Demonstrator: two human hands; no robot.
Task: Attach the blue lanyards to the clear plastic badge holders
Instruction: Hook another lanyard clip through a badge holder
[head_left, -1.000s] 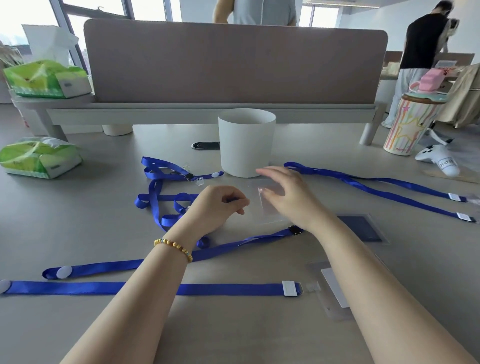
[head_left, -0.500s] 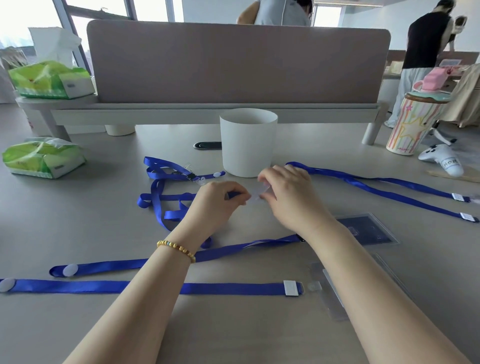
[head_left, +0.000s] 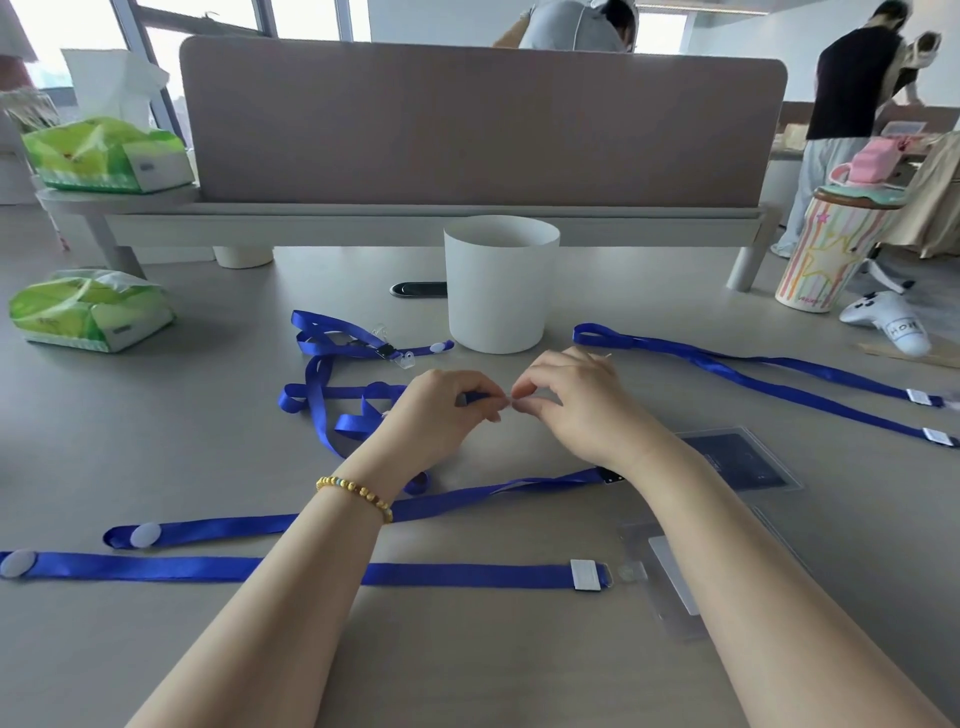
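Note:
Several blue lanyards lie across the grey table. My left hand (head_left: 441, 410) pinches the end of the tangled lanyard (head_left: 322, 395) at the table's middle. My right hand (head_left: 576, 405) meets it fingertip to fingertip and pinches a small clear piece (head_left: 515, 404); the rest of that piece is hidden under my fingers. Near the front lies a straight lanyard (head_left: 457, 576) whose white clip reaches a clear badge holder (head_left: 670, 592). A second holder with a dark card (head_left: 743, 460) lies right of my right wrist. Another lanyard (head_left: 753, 374) stretches away at the right.
A white cup (head_left: 498, 291) stands just behind my hands. Green tissue packs sit at the left (head_left: 88, 312) and on the shelf (head_left: 104, 156) below the desk divider (head_left: 483, 124). At the right are a striped cup (head_left: 826, 254) and a white controller (head_left: 883, 319). People stand beyond the divider.
My right hand left the flat clear holder on the table, curled, and came together with my left hand. Both hands now pinch at one spot slightly farther back.

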